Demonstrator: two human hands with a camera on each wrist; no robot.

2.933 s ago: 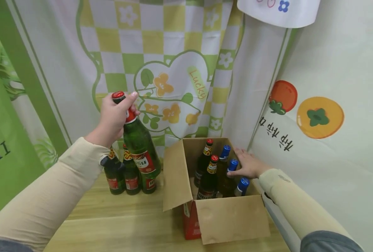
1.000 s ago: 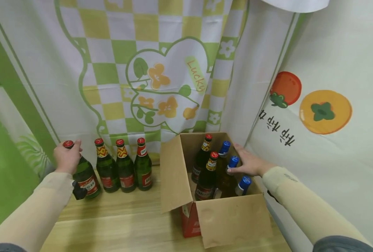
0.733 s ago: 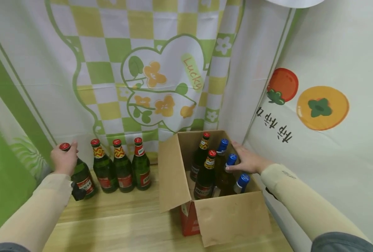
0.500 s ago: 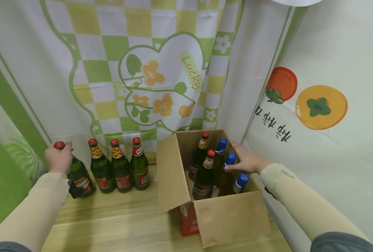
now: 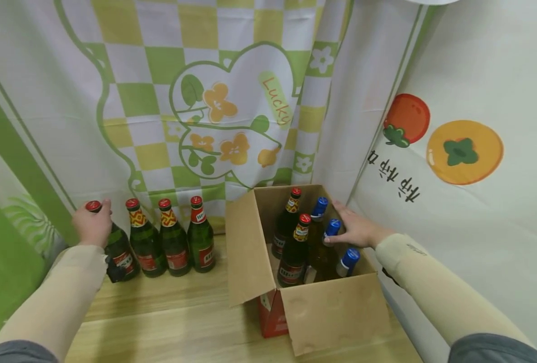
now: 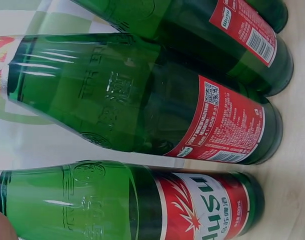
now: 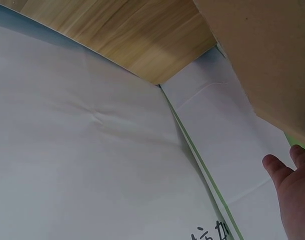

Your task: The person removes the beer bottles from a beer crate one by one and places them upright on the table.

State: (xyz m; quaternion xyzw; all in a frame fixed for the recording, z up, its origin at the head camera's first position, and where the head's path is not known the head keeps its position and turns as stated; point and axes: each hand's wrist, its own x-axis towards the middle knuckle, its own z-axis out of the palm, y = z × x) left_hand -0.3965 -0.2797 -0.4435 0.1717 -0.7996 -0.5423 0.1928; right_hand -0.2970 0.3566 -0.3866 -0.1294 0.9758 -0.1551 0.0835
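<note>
My left hand grips a green beer bottle by its neck, just under the red cap, at the left end of a row. In the left wrist view that bottle shows a red and white Wusu label, its base at the tabletop. Close beside it stand three more green beer bottles. My right hand rests on the right edge of an open cardboard box, fingers extended along the outside. Its thumb lies against a blue-capped bottle inside.
Inside the box are two red-capped bottles and other blue-capped bottles. Box flaps stick out left and front. The wooden table meets a printed curtain behind and a white wall covering at right.
My left hand has carried its bottle left and down to the end of the row, then slid it right, closer to its neighbour. The right hand stays on the box edge.
</note>
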